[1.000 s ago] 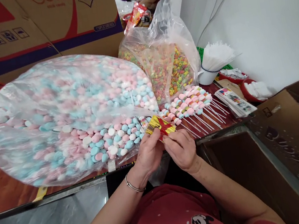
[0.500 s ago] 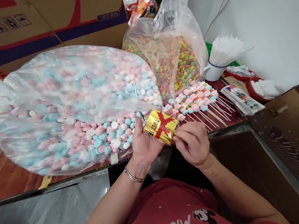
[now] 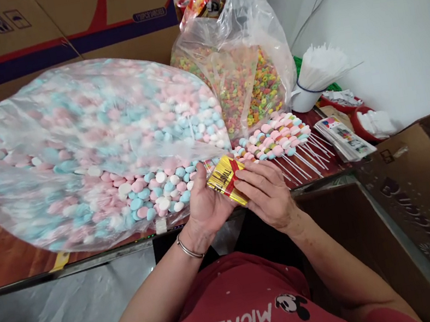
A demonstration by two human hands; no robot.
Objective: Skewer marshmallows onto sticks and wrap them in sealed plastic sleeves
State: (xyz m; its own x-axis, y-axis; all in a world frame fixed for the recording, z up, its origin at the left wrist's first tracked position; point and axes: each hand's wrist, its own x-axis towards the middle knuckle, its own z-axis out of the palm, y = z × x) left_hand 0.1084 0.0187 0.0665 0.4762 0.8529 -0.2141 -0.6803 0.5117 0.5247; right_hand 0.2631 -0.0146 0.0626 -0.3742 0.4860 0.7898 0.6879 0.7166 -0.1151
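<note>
My left hand (image 3: 204, 207) cradles a small gold packet with a red cross band (image 3: 224, 179), thumb up along its left edge. My right hand (image 3: 266, 193) lies over the packet's right part with its fingers curled onto it. Both hands hover at the table's front edge, just in front of a big clear bag of pink, blue and white marshmallows (image 3: 92, 149). A row of marshmallow skewers on white sticks (image 3: 278, 141) lies right behind my right hand.
A clear bag of coloured cereal rings (image 3: 243, 84) stands behind the skewers. A cup of white sticks (image 3: 316, 76), a stack of printed cards (image 3: 344, 138) and red bowls sit at the right. Cardboard boxes (image 3: 420, 191) stand at the right and behind.
My right hand has come from beside the packet onto its right half, covering part of the red cross. The left hand still holds the packet, now turned more edge-on.
</note>
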